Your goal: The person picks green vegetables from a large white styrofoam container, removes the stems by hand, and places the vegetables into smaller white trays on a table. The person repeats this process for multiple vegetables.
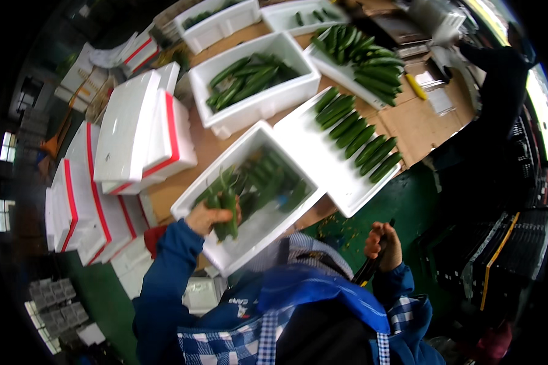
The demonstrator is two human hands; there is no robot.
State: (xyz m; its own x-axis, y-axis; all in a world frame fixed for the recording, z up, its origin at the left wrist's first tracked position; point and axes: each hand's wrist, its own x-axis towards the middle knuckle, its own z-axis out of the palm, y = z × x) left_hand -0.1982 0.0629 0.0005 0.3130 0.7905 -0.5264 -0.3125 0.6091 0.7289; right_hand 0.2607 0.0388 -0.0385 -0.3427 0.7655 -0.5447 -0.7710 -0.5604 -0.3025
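Note:
My left hand (210, 217) grips a few green cucumbers (228, 210) above the near left part of a white foam box (297, 215). More cucumbers (269, 182) lie inside that box, partly blurred, along with a small blue thing (281, 200). To the right of the box, my right hand (384, 246) is closed around a long black tool (370, 267) with a bit of yellow; its kind cannot be made out. Against the box's far right side rests a white foam lid or tray (308, 141), with a row of cucumbers (356, 137) along its right half.
Behind stands another foam box (260, 107) of cucumbers. A heap of cucumbers (360, 54) fills a second tray, near a yellow-handled tool (415, 86). Foam boxes with red tape (169, 132) are stacked at left. Black crates (507, 255) line the right. Cardboard (411, 118) covers the table.

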